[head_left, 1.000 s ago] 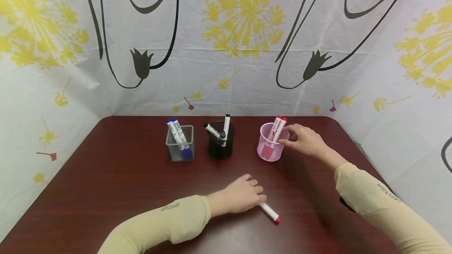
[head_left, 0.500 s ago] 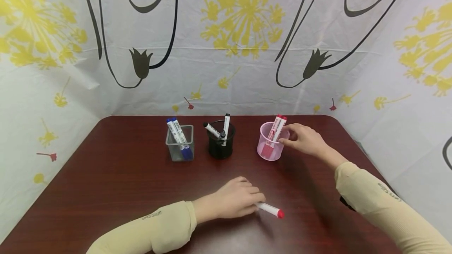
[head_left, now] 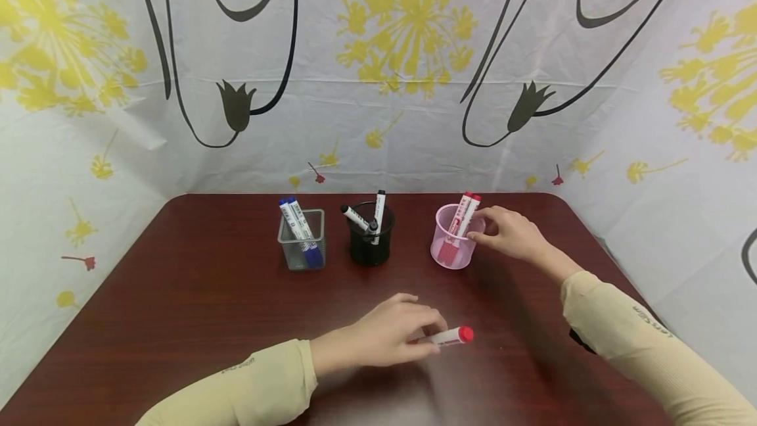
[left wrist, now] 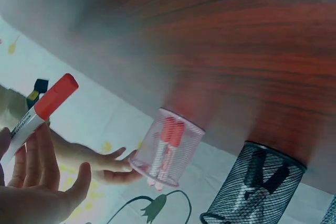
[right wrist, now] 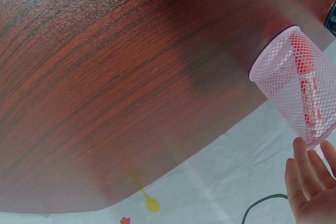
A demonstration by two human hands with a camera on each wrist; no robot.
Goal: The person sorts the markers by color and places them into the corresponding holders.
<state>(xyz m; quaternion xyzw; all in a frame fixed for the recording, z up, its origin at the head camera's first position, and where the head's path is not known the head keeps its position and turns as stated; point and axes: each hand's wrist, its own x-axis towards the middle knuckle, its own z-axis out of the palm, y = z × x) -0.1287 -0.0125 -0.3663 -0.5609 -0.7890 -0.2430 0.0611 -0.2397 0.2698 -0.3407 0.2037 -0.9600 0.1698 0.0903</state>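
My left hand holds a white marker with a red cap over the table's near middle, the red end pointing right. In the left wrist view the marker lies across the fingers of that hand, red end upward. At the back right, my right hand grips the rim of a pink mesh pen cup, thumb on the near side. Two red-capped markers lean inside this cup. From the right wrist view, the fingertips are right at the rim of the pink cup.
Left of the pink cup stands a round black mesh pen cup with several black-capped markers. Farther left is a square grey mesh cup with two blue-capped markers. The dark red wooden table ends at a patterned cloth.
My left hand has lifted the marker from the table and shifted slightly left, and its red end has swung upward. The right hand stays at the pink cup.
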